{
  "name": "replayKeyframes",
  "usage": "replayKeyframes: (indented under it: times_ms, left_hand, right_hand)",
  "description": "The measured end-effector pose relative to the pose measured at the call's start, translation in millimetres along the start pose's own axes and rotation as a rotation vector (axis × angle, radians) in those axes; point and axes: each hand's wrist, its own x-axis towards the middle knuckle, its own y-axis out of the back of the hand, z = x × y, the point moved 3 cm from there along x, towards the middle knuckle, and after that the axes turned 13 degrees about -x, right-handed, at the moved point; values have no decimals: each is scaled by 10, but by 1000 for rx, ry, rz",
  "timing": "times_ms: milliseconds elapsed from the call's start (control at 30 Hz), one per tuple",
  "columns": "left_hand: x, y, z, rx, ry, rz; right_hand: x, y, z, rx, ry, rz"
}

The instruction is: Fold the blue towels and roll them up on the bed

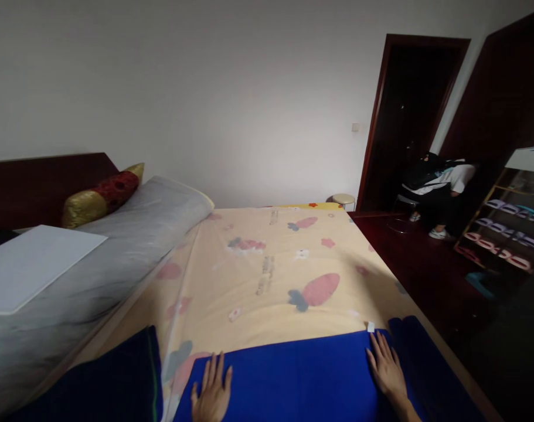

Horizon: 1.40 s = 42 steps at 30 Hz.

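A bright blue cloth [293, 381] lies flat on the bed's near edge, cut off by the bottom of the view. My left hand [211, 390] rests palm down near its left corner, fingers stretched out. On the right part of the cloth lies my right hand [387, 366], also flat with its fingers slightly spread. Just beyond those fingertips a small white tag [371, 327] sits at the cloth's far edge. To the right is a darker blue folded part [425, 357]; whether it joins the cloth I cannot tell. Beneath is a peach sheet [231, 275] printed with pink carrots.
At left lie a dark blue cloth [117, 375], a rolled grey mattress [148, 234], a white board [38, 264] and a red-and-gold pillow [104, 196]. A stool [343, 199] stands beyond the bed. At right are a seated person [442, 181] and a rack of slippers [504, 228].
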Motion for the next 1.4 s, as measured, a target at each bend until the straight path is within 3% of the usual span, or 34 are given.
replayKeyframes:
  times_ms: [167,267,333,400,467,567,633,667,733,900,1000,1133,1267,1400]
  left_hand:
    - [179,19,-275,-17,69,-9]
    - [244,59,-258,-75,108,-139]
    - [203,111,-122,-101,153,-163]
    - [52,138,195,-107,138,-75]
    - [-199,87,703,-120,-74,28]
    - [-611,-166,1468,-186,-457,-138]
    - [-747,-296,1709,-217,-593,-260]
    - [-746,-323,1712,-221,-616,-296]
    - [-615,-294,1485,-201,-559,-291]
    - [-54,-26,298,-45,-63,-24]
    - [82,-2,-87,20,82,72]
    - [141,-51,-148,43,120,89]
    - [266,88,-142,-46,187,-76]
    - [66,311,161,-93,98,-98]
  right_hand:
    - [18,-88,129,-47,11,16]
    - [43,-52,109,-50,11,4]
    - [23,17,4,-39,-38,21]
    - [-65,117,-292,12,-39,62]
    - [-220,218,-804,109,113,81]
    - [-478,303,-1631,248,456,-8]
    - [-546,308,-1886,278,564,-57]
    - [-527,295,-1874,270,575,-68]
    - [-394,241,-1572,210,491,-59]
    - [3,12,-191,-32,-15,3]
    - [53,-141,143,-86,-77,28]
    - [82,-267,139,-99,-82,43]
    - [186,-202,155,-63,-79,-47]
    - [-44,5,-109,-17,-61,13]
